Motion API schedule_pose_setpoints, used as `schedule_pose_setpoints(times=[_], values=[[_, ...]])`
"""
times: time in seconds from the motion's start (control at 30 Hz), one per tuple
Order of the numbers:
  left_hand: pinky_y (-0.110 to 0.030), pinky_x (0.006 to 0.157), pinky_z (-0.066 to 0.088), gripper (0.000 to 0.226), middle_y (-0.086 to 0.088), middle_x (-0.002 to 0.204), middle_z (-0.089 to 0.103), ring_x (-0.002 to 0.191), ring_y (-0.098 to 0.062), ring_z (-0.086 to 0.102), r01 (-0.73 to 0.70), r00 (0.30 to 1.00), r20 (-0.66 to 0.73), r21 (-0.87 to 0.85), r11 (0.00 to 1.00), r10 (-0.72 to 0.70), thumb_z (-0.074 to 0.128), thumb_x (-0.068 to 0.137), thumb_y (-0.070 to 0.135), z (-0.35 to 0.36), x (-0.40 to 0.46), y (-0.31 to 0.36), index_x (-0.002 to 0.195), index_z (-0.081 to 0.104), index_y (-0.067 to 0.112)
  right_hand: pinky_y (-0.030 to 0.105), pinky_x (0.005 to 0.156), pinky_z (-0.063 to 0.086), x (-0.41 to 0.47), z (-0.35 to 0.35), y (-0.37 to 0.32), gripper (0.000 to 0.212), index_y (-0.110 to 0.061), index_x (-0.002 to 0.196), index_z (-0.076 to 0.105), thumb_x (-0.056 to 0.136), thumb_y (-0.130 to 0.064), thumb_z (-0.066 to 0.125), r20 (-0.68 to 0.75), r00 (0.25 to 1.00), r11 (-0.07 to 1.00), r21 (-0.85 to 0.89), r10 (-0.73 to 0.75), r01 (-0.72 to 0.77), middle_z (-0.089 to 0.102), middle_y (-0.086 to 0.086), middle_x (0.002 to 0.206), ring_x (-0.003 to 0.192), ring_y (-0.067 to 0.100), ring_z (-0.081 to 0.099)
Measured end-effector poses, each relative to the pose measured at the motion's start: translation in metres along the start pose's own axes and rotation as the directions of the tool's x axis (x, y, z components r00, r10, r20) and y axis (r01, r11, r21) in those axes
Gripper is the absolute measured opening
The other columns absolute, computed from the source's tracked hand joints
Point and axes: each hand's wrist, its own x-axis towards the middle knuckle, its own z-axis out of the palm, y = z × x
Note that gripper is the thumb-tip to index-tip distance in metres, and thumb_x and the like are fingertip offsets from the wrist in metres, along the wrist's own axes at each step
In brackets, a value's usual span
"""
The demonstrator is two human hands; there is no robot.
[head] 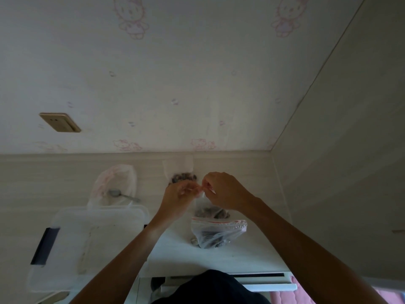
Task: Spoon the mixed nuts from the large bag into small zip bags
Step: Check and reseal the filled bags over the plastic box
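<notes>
While both hands pinch the top edge of a small zip bag (203, 207) holding nuts, left hand (178, 194) and right hand (221, 190) fingers narrowed on its seal, one filled bag (217, 234) already lies sealed on the counter (175, 255). Another (183, 175) rests further back. Spoon (122, 194) sits in the large bag (114, 185), so more portions likely remain.

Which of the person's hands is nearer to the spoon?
Left. The left hand is just right of the spoon lying in the large bag; the right hand is farther right, beyond it.

arms: bare, no sleeves | hands: bare | clothing (210, 288): dark garment
</notes>
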Motion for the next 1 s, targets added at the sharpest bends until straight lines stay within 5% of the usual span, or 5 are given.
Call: schedule_pose_setpoints(times=[0.2,0.53,0.7,0.87,1.0], values=[[-0.02,0.081,0.057,0.006,0.007,0.082,0.079,0.082,-0.009,0.075,0.06,0.998,0.005,-0.019,0.998,-0.06,0.075,0.094,0.02,-0.007,0.0,-0.003,0.089,0.079,0.017,0.025,0.073,0.037,-0.011,-0.004,0.014,0.021,-0.01,0.098,0.063,0.104,-0.024,0.049,-0.022,0.999,0.998,-0.034,-0.045,0.044,0.063,0.001,0.089,0.077,0.015,0.053],[-0.017,0.082,0.051,0.008,0.002,0.089,0.08,0.088,-0.009,0.073,0.136,0.99,-0.036,-0.023,0.99,-0.137,0.076,0.094,0.019,-0.014,-0.001,-0.004,0.094,0.081,0.013,0.03,0.077,0.044,-0.039,-0.01,0.058,0.021,-0.011,0.103,0.066,0.106,-0.026,0.052,-0.032,0.999,1.0,-0.009,-0.009,0.009,0.066,0.002,0.097,0.086,0.017,0.058],[-0.017,0.084,0.051,0.009,0.004,0.091,0.081,0.089,-0.006,0.074,0.179,0.984,-0.009,-0.069,0.982,-0.18,0.075,0.095,0.022,-0.015,-0.003,-0.004,0.095,0.081,0.015,0.033,0.081,0.052,-0.055,-0.007,0.075,0.016,-0.009,0.095,0.075,0.101,-0.02,0.065,-0.09,0.987,0.956,0.274,0.132,-0.103,0.074,0.004,0.091,0.085,0.019,0.068],[-0.009,0.083,0.048,0.014,0.001,0.095,0.081,0.094,-0.005,0.073,0.206,0.978,0.06,-0.147,0.967,-0.199,0.07,0.098,0.02,-0.014,-0.009,-0.002,0.093,0.08,0.012,0.023,0.073,0.05,-0.064,-0.004,0.081,0.021,-0.026,0.067,0.076,0.088,-0.025,0.078,-0.029,0.941,0.735,0.633,0.336,-0.243,0.077,-0.002,0.072,0.071,0.009,0.069],[-0.011,0.081,0.051,0.019,-0.011,0.093,0.08,0.089,-0.012,0.075,0.236,0.97,0.111,-0.215,0.948,-0.217,0.064,0.1,0.009,-0.012,-0.018,-0.003,0.093,0.077,-0.001,0.014,0.076,0.052,-0.073,-0.001,0.083,0.02,-0.023,0.066,0.08,0.082,-0.033,0.079,0.014,0.917,0.59,0.762,0.399,-0.268,0.078,-0.001,0.074,0.073,0.005,0.072]])
